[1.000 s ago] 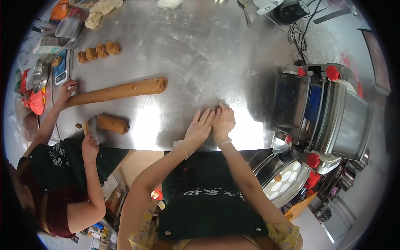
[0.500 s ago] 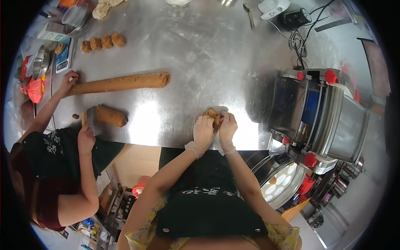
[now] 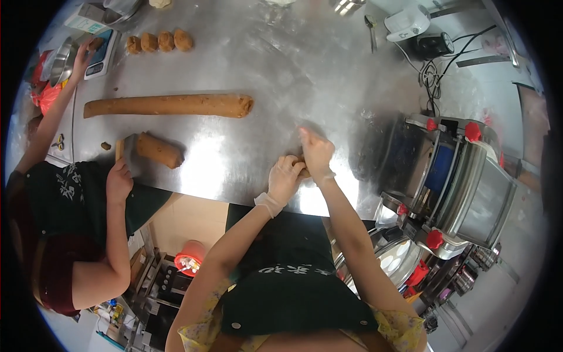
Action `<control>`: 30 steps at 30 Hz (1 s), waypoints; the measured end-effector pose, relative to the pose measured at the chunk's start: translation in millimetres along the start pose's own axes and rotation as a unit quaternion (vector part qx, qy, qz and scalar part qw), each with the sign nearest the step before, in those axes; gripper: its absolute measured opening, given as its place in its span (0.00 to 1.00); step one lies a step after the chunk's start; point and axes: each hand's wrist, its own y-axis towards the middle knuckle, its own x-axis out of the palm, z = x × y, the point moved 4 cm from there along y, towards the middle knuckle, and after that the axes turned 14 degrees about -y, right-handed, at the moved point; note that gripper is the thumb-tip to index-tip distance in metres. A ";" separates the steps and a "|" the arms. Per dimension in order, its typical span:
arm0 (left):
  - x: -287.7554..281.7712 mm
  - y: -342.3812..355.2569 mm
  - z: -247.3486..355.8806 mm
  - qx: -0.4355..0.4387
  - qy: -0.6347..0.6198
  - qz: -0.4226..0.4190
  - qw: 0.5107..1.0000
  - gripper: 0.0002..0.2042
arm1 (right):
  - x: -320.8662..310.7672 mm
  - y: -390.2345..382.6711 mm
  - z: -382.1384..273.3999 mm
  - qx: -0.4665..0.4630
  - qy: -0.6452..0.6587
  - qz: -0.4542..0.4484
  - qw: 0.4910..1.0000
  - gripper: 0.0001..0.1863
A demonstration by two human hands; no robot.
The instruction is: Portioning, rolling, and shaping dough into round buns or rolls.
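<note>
My left hand (image 3: 285, 179), in a clear glove, is closed around a piece of brown dough (image 3: 301, 163) on the steel worktop (image 3: 293, 76). My right hand (image 3: 317, 153), also gloved, is just above and right of that dough, angled forward, its fingertips blurred and hard to read. Left of my hands lie a long brown dough log (image 3: 164, 105) and a shorter piece (image 3: 158, 149).
At left, a co-worker's hand (image 3: 122, 176) grips a wooden-handled scraper (image 3: 120, 149); the other hand (image 3: 82, 58) reaches to a scale (image 3: 95, 69). Several dough balls (image 3: 166, 41) line the back. A steel machine (image 3: 469, 193) with red knobs occupies the right.
My hands came apart from being side by side and took the dough piece between them; my right hand then moved forward over it. The co-worker's hand left the log and rose to the scale.
</note>
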 end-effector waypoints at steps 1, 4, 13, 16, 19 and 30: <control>-1.7 -0.3 -2.0 -0.029 -0.014 -0.009 0.999 0.17 | -4.0 -7.2 2.4 0.057 0.051 -0.014 0.997 0.25; 2.5 6.0 -2.4 -0.050 -0.001 -0.021 0.999 0.13 | -29.2 -25.0 -11.8 0.015 -0.033 0.035 0.999 0.24; 0.7 3.9 -17.1 -0.146 -0.210 -0.053 0.965 0.12 | -14.3 -13.3 6.7 0.072 0.036 -0.013 0.997 0.22; 6.5 6.6 -3.6 -0.055 -0.130 -0.126 0.982 0.13 | -25.4 -39.5 6.8 0.111 0.049 0.037 0.992 0.20; 7.2 6.1 1.9 -0.086 -0.136 -0.087 0.983 0.12 | -22.0 -28.9 15.9 0.080 0.054 0.094 0.991 0.17; 21.8 -13.1 10.1 -0.172 -0.206 0.065 0.961 0.06 | -24.1 -44.9 24.3 0.143 0.027 0.076 0.986 0.15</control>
